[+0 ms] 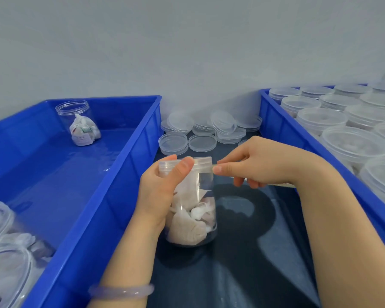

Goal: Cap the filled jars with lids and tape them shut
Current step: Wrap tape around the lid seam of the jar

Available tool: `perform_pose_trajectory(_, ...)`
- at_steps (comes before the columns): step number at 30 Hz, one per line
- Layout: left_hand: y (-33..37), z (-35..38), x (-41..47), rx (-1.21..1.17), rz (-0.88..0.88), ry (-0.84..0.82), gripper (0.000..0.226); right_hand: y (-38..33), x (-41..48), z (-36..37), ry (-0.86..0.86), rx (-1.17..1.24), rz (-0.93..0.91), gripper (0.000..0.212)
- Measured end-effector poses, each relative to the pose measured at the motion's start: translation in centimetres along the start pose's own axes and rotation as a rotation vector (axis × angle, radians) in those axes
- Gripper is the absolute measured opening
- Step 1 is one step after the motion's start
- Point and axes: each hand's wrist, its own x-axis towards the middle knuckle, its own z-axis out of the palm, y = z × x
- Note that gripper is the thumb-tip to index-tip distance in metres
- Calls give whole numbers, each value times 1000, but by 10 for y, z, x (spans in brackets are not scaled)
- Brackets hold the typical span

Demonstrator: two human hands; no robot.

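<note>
jar: we see a clear plastic jar standing upright on the dark table, between two blue bins; small pale pouches fill its lower half.
lid: a clear lid sits on the jar's mouth.
left hand: our left hand grips the jar near the top; the thumb lies across the front just under the lid and the fingers curl round the far side, one fingertip showing above the lid's rim.
right hand: our right hand is just to the right of the jar; thumb and forefinger are pressed together, pinching the tape at the lid's edge, and the other fingers curl loosely beneath.
tape: a clear strip of tape runs from the side of the lid through the pinch and on under the right wrist; we cannot tell where it ends.
loose lids: a heap of loose lids lies on the table behind the jar, by the wall, some flat and some leaning.
left bin: the left bin holds a lone jar, uncapped and upright in its far corner, with pouches inside.
open jars: blurred open jars show at the near end of the left bin.
right bin: the right bin is packed with rows of capped jars.
bracelet: a pale bracelet circles the left wrist.
</note>
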Motion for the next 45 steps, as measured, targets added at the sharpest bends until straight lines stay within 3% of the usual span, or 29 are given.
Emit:
perform_pose_trajectory(6,-3,-3,1,-23,-5,-89,73,5,7,3,-52,8,9,40)
perform_pose_trajectory(11,-7,-2,0,-130,-74,-237,105,8,6,2,-70,15,-59,44)
perform_pose_trajectory(16,-9,-2,0,-180,-122,-275,113,8,3,1,-86,35,-68,39)
perform_pose_trajectory(24,-5,-5,0,-182,-139,-260,71,8,-7,-10,-27,39,-75,57)
perform_pose_trajectory(31,-5,-3,-1,-191,-122,-243,99,12,8,3,-73,72,-26,34)
perform_pose_trajectory(35,-4,-7,-2,-264,-146,-297,116,12,13,7,-76,80,-48,44)
perform_pose_trajectory(39,-4,-5,-2,-58,-49,-231,110,14,10,1,-89,51,-33,50)
perform_pose_trajectory(42,1,-7,0,68,16,-165,84,14,6,-2,-79,23,-18,45)
perform_pose_trajectory(45,7,-3,-4,237,19,-132,103,8,4,2,-73,-38,-25,42)
